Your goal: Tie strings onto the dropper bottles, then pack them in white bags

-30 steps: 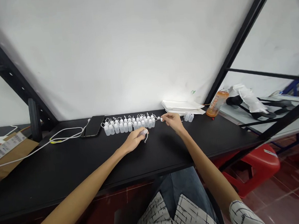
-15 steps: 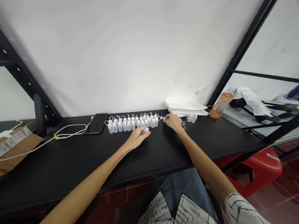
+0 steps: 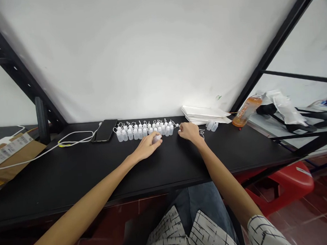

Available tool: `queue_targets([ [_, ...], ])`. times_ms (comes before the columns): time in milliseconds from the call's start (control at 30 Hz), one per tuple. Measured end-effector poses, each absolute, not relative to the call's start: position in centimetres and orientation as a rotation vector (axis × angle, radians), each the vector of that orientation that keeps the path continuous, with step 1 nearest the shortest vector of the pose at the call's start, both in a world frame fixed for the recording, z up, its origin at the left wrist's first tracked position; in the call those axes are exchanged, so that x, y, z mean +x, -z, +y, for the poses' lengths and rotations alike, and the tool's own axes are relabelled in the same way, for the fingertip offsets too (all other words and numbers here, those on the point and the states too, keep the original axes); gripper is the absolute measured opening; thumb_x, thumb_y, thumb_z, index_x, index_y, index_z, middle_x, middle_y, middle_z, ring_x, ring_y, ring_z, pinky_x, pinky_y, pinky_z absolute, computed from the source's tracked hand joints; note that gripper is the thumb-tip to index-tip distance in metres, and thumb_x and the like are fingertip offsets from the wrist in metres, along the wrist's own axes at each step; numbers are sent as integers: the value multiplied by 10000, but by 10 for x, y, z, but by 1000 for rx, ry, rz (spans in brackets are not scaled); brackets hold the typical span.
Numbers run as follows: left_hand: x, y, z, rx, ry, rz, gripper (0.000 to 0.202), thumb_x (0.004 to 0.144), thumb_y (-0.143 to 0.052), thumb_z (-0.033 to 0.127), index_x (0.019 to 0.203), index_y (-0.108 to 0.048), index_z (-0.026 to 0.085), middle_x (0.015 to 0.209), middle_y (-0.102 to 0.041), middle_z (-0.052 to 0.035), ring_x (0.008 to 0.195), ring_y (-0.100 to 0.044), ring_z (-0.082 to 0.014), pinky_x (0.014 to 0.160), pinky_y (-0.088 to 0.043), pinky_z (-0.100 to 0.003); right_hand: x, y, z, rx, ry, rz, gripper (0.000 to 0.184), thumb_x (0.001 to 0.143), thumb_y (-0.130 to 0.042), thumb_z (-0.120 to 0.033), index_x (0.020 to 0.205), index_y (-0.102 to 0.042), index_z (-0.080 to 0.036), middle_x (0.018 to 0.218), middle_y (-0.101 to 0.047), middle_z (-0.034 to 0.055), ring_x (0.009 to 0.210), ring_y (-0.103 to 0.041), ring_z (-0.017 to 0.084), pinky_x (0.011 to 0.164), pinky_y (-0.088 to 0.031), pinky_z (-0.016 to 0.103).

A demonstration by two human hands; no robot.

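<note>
Several small white dropper bottles [image 3: 141,131] stand in rows at the back of a black table [image 3: 71,170]. My left hand [image 3: 147,146] is closed round one small white bottle [image 3: 156,138] just in front of the rows. My right hand [image 3: 188,131] rests at the right end of the rows, fingers pinched on a tiny white cap [image 3: 179,127]. Two more small bottles [image 3: 212,126] lie to its right.
A black phone [image 3: 106,130] with a white cable [image 3: 69,141] lies left of the rows. A cardboard box [image 3: 6,157] sits far left. White paper stack [image 3: 203,114] and an orange drink bottle [image 3: 245,111] are at the right. A red stool [image 3: 282,183] stands below.
My left hand has slid a little toward the rows with its bottle. My right hand drew slightly back from the row's end. The view shifted a little.
</note>
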State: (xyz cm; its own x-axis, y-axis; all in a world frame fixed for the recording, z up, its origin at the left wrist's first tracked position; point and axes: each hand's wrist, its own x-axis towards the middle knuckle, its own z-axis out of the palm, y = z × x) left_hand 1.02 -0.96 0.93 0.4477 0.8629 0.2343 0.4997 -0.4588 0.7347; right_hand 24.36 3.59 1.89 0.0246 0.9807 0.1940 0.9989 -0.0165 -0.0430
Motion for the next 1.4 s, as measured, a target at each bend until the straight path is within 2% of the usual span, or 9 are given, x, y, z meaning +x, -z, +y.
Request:
queue_targets([
  [100,8,-9,-9,2162,-781,1179,235,900,-464,411,1008,-501,206,684,-492,30,632,-470,-156,624,-342,-279,244,-17,36,-2110,123,-2058,215,765,-587,-207,934,-718,-189,962,-725,119,942,-667,287,765,-466,328],
  [233,8,-7,-7,2198,-798,1157,222,915,-456,423,890,-470,202,710,-485,26,643,-457,-150,624,-325,-275,247,-15,36,-2033,49,-1927,200,746,-594,-189,904,-715,-184,930,-731,102,934,-668,271,783,-466,319],
  [300,7,-5,-5,2202,-801,1157,228,914,-459,425,872,-468,201,730,-501,20,654,-461,-151,624,-325,-275,249,-15,36,-1903,-51,-1824,192,733,-599,-187,890,-710,-186,885,-735,67,855,-680,234,776,-472,303],
  [467,8,-1,-1,2208,-796,1186,210,898,-487,408,883,-484,198,776,-539,10,663,-480,-152,633,-343,-281,250,-22,32,-1371,-533,-1584,199,724,-644,-302,854,-680,-156,722,-690,18,471,-562,111,585,-467,262],
  [633,10,-3,-3,2190,-837,1232,202,893,-501,398,906,-507,197,809,-583,-1,671,-520,-162,645,-375,-289,235,-32,18,-1095,-949,-1581,318,677,-732,-432,771,-671,-135,690,-680,55,432,-476,85,426,-346,235],
  [767,10,-4,-3,2196,-878,1263,190,888,-513,384,915,-526,196,852,-620,-14,728,-560,-182,694,-408,-306,226,-28,17,-1036,-878,-1664,342,665,-760,-449,765,-676,-133,645,-651,37,475,-489,91,469,-400,237],
  [967,10,-2,-2,2226,-842,1267,202,888,-506,393,933,-537,199,868,-636,-20,730,-571,-191,687,-405,-307,235,-17,28,-1114,-776,-1667,308,696,-731,-428,757,-666,-133,641,-641,27,454,-498,90,468,-404,236],
  [1267,13,-1,-5,2227,-818,1193,227,886,-516,407,933,-567,191,697,-574,16,604,-509,-153,606,-360,-266,221,-29,9,-992,-1041,-1736,326,649,-792,-407,792,-696,-130,663,-656,26,473,-516,87,480,-421,234],
  [1400,14,0,-6,2235,-821,1165,230,890,-512,406,913,-581,187,713,-583,12,613,-505,-150,602,-349,-261,211,-27,3,-1008,-1076,-1808,340,653,-789,-398,835,-727,-117,559,-620,3,481,-544,107,487,-426,234],
])
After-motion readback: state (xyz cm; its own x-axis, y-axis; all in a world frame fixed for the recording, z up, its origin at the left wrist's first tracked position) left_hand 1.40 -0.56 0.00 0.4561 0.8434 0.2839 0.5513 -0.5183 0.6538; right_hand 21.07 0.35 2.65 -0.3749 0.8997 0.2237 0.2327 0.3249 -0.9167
